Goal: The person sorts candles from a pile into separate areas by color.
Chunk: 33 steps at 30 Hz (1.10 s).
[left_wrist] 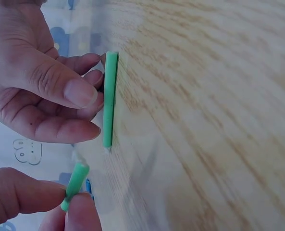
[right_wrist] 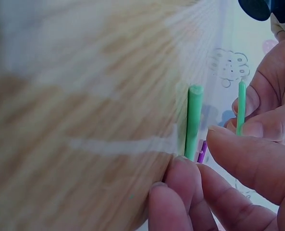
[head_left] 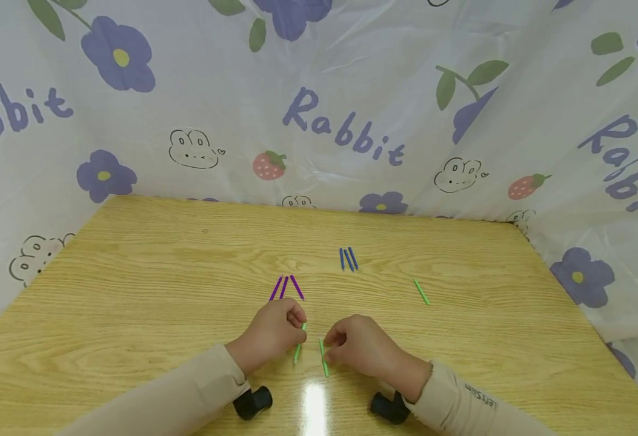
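Note:
In the head view my left hand (head_left: 269, 333) pinches a thin green candle (head_left: 297, 353) between thumb and finger. The left wrist view shows that same candle (left_wrist: 76, 185) tilted, a pale wick at one end. My right hand (head_left: 363, 346) is beside a second green candle (head_left: 325, 362), which lies on the wooden table. Its fingers are bent loosely. In the right wrist view, this lying candle (right_wrist: 194, 120) has its lower end at the right fingertips, while the thumb stands away from it.
Purple candles (head_left: 297, 287) lie just beyond my left hand. Further back, three blue candles (head_left: 348, 259) lie side by side. Another green candle (head_left: 421, 292) is off to the right. A printed white cloth (head_left: 231, 109) hangs behind the table (head_left: 160, 260).

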Available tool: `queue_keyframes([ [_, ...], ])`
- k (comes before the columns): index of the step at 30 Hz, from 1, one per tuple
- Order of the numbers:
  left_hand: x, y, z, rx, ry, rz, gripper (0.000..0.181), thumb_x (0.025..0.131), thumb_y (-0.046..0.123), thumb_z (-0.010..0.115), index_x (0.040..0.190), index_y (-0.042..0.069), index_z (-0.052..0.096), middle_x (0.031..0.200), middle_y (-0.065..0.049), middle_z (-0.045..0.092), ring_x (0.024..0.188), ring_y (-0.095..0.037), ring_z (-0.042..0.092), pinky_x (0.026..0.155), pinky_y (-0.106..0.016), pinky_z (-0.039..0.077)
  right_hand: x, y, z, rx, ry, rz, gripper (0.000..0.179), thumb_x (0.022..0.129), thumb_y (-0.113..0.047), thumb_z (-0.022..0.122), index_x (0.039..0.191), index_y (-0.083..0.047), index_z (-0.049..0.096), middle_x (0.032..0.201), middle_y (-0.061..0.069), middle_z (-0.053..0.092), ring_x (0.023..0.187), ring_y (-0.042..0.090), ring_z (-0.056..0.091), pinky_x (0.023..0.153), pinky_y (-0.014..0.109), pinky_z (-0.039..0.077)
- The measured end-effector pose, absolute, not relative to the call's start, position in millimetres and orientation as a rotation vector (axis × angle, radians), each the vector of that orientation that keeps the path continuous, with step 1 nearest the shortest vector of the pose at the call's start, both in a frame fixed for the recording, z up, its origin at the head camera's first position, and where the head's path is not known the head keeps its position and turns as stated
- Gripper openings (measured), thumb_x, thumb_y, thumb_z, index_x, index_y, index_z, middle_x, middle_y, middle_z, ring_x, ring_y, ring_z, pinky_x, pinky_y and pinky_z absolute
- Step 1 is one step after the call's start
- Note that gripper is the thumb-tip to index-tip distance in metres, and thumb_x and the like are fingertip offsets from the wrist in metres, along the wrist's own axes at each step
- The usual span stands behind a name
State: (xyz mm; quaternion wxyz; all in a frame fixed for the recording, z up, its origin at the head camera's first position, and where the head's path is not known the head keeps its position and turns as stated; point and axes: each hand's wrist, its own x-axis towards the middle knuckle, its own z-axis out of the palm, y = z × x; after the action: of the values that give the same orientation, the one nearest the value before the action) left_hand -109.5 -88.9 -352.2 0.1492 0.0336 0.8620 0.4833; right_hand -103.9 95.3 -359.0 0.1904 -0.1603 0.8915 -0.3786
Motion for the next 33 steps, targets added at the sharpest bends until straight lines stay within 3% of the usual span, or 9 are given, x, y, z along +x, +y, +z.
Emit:
queue_keyframes([
  [33,-109.3,-92.2,-350.5,0.087,2.452,1.425,0.017,0.076,-0.01,0.065,0.085,0.002,0.057,0.08,-0.007,0.055,0.07,-0.018,0.05,0.06,-0.029,0.044,-108.4,86.2,-358.6,-0.435,2.564,-0.942,0.015,0.077,-0.011,0.08,0.086,-0.003,0.071,0.077,-0.002,0.064,0.067,0.009,0.054,0.058,0.025,0.046],
])
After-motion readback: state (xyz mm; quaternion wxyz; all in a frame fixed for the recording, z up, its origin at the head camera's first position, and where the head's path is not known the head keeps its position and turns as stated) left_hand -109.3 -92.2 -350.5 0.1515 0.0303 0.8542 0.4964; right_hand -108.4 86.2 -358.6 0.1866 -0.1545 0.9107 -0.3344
